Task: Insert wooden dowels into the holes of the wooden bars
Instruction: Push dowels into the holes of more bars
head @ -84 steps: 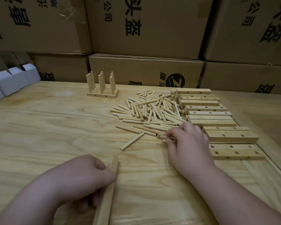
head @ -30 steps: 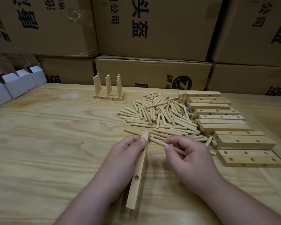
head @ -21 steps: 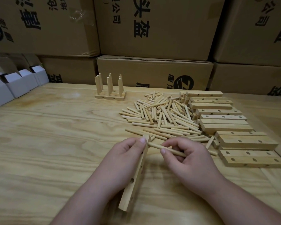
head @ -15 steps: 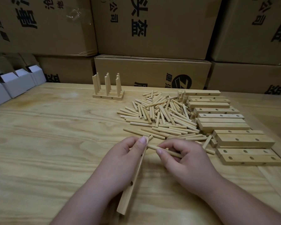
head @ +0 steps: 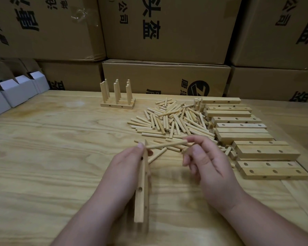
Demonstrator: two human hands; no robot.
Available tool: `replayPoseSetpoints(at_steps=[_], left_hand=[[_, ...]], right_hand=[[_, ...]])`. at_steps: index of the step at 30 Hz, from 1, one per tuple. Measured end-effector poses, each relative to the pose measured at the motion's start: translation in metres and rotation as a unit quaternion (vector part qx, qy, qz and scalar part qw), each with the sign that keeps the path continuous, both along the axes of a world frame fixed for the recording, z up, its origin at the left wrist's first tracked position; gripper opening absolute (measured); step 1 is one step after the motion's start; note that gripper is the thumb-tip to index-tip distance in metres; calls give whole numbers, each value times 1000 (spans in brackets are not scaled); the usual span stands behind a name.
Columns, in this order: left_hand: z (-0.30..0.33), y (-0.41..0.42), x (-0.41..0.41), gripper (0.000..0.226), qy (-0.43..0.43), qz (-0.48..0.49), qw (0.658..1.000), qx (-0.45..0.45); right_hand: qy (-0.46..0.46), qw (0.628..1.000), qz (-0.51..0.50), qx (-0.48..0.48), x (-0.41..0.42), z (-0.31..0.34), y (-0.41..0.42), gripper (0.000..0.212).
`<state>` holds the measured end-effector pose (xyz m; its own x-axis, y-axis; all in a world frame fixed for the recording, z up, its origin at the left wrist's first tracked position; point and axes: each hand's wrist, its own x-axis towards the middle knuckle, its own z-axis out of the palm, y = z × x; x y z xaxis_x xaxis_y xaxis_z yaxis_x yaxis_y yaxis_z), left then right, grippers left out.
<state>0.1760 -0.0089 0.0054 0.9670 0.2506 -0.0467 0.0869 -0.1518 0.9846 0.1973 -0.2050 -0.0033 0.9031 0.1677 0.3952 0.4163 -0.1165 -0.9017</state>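
My left hand (head: 126,166) has its grip closed round a wooden bar (head: 142,189), held on edge just below the frame's centre, its long axis running from near the bottom up toward the middle, holes showing along its right-facing side. My right hand (head: 204,162) pinches a single dowel (head: 166,145) between thumb and forefinger — the other fingers hang loosely curled. The dowel lies almost level, its left tip touching the top end of the bar beside my left thumb.

I judge the step in hand to be seating the first dowel in this bar; none stands in it yet. The next move calls for lining the tip up square with the uppermost hole, then pushing along the dowel's axis while the left grip holds the bar against the push.

Outward from there: the loose dowel pile (head: 172,121) sprawls right of centre on the counter (head: 52,148) — too many and too crossed to count, several dozen at a guess. At the right edge lie the spare bars (head: 238,126), about ten as far as I can separate them. One finished assembly (head: 117,98) stands at upper centre: flat bars side by side with upright dowels in three clusters, nine or so. Small white boxes (head: 16,89) sit at the left edge, cardboard cartons (head: 165,77) stacked behind.
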Motion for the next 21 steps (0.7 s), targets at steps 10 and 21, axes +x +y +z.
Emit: replayPoseSetpoints(at_steps=[10,21], left_hand=[[6,10,7,38,-7,126,957,-263],[3,6,10,39,-2,114,961,-250]], right_hand=[[-89,852,107,-505,0,-8,10,64],[-122,877,52,-462,5,-11,16,51]])
